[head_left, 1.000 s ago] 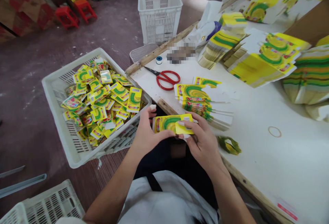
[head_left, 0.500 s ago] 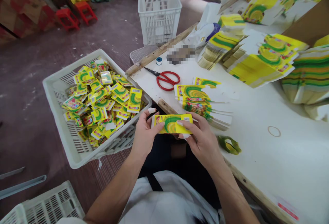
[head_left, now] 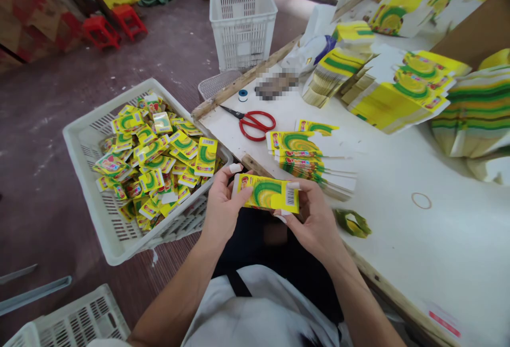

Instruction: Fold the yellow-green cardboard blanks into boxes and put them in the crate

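Observation:
A small yellow and green carton [head_left: 265, 193] is held between both hands, above my lap at the table edge. My left hand [head_left: 225, 203] grips its left end, thumb across the printed face. At the right end, near the barcode, the fingers of my right hand [head_left: 313, 211] close around it. White tape wraps several fingertips. Just beyond the carton, a fanned stack of flat cartons [head_left: 300, 150] lies on the white table [head_left: 382, 177]. To the left, a white plastic crate [head_left: 90, 203] holds many similar filled cartons [head_left: 153, 147].
Red-handled scissors [head_left: 257, 125] and a thread spool [head_left: 243, 95] lie near the table's far corner. Bundled flat cartons [head_left: 402, 92] stand at the back right. A green folded wrapper [head_left: 354, 223] and a rubber band [head_left: 421, 201] are nearer. Another white crate [head_left: 244, 23] stands on the floor.
The carton has tilted, its right end now lower. My right fingers have shifted to the end; the yellow flap they were on now lies down and the barcode shows fully.

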